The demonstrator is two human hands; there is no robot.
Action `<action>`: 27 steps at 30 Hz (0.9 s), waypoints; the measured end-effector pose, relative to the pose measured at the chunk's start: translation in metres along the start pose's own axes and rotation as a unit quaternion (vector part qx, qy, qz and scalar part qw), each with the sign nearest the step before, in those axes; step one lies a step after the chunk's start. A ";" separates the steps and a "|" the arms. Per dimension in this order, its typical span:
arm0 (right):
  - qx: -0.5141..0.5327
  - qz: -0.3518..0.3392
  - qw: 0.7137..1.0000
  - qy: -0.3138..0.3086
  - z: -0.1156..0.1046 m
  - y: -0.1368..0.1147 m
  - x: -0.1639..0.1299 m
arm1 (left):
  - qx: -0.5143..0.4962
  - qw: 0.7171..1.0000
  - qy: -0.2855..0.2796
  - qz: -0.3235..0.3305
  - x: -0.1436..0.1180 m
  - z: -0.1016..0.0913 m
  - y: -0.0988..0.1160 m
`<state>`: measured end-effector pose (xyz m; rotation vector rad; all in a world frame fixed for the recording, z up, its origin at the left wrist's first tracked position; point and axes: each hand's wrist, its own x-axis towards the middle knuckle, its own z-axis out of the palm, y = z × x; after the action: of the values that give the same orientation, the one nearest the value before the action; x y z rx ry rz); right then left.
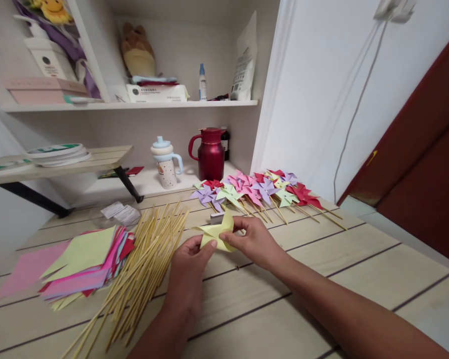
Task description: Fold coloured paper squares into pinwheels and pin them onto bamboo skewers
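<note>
A yellow paper pinwheel (217,232), with its points folded toward the middle, is held just above the slatted table. My left hand (192,257) pinches its lower left side, the thumb pressing near the centre. My right hand (252,239) grips its right side between thumb and fingers. No stick shows on this pinwheel. Behind it lies a small grey object (216,218), partly hidden by the paper. Left of my hands is a loose pile of thin wooden sticks (145,269). Beside that sits a stack of coloured paper squares (86,254).
Several finished pinwheels on sticks (254,189) lie at the table's back right. A red jug (211,154) and a speckled cup (167,164) stand behind. A clear container with white labels (120,214) sits at back left, near a raised wooden stand (108,155).
</note>
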<state>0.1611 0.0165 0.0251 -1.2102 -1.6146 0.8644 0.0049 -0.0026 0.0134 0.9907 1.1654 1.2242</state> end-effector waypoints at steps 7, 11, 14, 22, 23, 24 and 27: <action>0.004 -0.007 1.000 -0.010 0.001 0.002 0.000 | 0.008 1.000 0.001 0.008 0.002 -0.001 -0.003; 0.017 -0.002 1.000 -0.016 0.000 0.002 0.001 | 0.017 1.000 0.005 0.011 0.004 -0.001 -0.005; 0.027 0.003 0.999 -0.019 0.001 0.001 0.000 | 0.023 0.999 0.011 0.031 0.006 -0.001 -0.007; 0.029 0.004 1.000 -0.012 0.004 0.002 -0.001 | 0.030 0.996 0.030 0.080 0.005 0.001 -0.007; 0.029 0.005 1.000 -0.011 0.004 0.002 -0.001 | 0.030 0.996 0.034 0.083 0.005 0.001 -0.007; 0.029 0.005 1.000 -0.011 0.004 0.001 -0.001 | 0.030 0.995 0.036 0.085 0.004 0.002 -0.007; 0.032 0.005 0.999 -0.010 0.004 0.001 0.000 | 0.029 0.995 0.037 0.087 0.004 0.002 -0.007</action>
<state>0.1574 0.0163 0.0227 -1.1698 -1.5861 0.9314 0.0077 0.0009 0.0061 1.1176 1.1980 1.3824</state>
